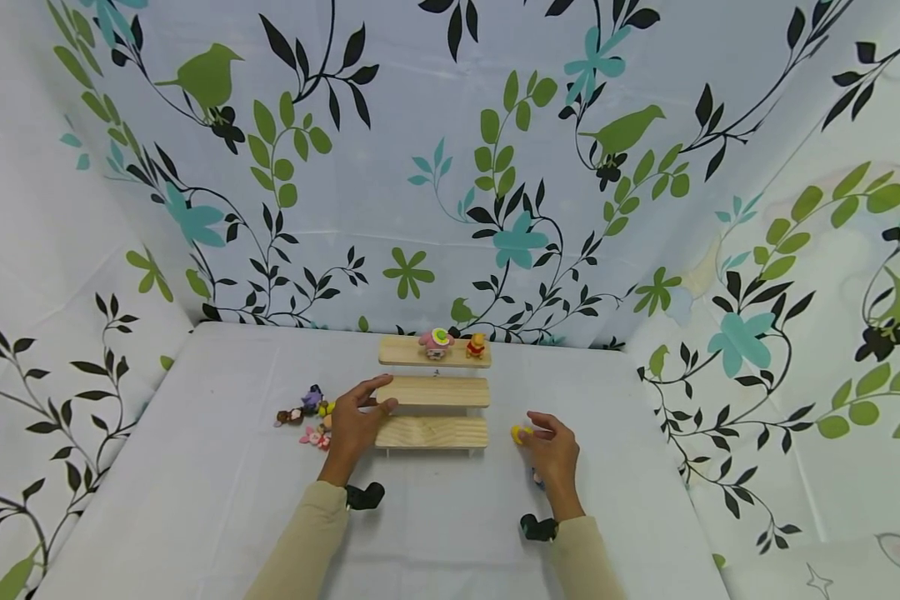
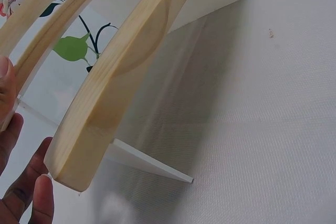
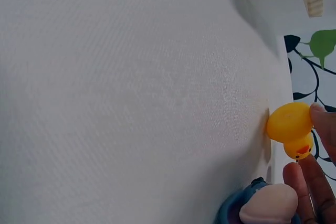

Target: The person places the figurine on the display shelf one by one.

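Got table [image 1: 502, 475] between shelf [image 1: 432, 392] and duck [image 3: 289, 123]; gripping shelf's left end, thumb and fingers parted, with left hand [image 1: 355, 427], pinching duck with right hand [image 1: 555, 454].

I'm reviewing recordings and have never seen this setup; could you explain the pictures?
There is no machine: you see a person's bare left hand and right hand. The wide picture comes from a camera on the head; the close ones come from the left wrist camera and right wrist camera. On the white-covered table stands a wooden three-tier stand, with two figurines on its top plank and a group of figurines to its left. The left hand holds the left end of the middle plank. The right hand pinches a yellow duck; another figurine is close by.
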Demonstrator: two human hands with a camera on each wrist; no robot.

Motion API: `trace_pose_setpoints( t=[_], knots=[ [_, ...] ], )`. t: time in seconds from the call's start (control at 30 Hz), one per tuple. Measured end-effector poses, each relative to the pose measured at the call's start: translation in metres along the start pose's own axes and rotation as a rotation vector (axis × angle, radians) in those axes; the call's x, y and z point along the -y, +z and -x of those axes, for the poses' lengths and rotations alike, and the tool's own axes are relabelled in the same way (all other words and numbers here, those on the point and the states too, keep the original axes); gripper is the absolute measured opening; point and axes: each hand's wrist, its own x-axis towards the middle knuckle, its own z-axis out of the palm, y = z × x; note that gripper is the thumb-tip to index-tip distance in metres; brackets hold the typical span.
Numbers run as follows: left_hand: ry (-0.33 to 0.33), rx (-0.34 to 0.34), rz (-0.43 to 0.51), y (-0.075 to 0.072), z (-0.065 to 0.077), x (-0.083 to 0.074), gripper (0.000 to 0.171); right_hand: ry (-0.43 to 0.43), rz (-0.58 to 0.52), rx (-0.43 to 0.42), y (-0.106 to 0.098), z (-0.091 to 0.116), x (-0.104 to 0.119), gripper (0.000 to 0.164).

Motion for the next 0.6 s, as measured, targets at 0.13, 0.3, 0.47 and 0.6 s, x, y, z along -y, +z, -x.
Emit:
trace_pose_setpoints(
  t=[0.13,0.3,0.47,0.6],
  knots=[
    [0.007,0.001,0.001,-0.0004,0.0000,0.0002,0.042,-0.012,0.025,0.017,0.0042,0.0024,0.0010,0.038],
    [0.006,-0.001,-0.004,-0.0002,-0.0002,0.0011,0.042,-0.055,0.044,0.046,0.0057,0.0050,0.0028,0.040],
    [0.010,-0.004,0.000,-0.0001,-0.0006,0.0015,0.042,-0.063,0.030,0.084,0.0021,0.0047,0.0029,0.041],
    [0.012,0.003,0.008,-0.0014,-0.0001,0.0005,0.043,-0.090,0.038,0.114,-0.0029,0.0046,0.0024,0.040]
  ],
)
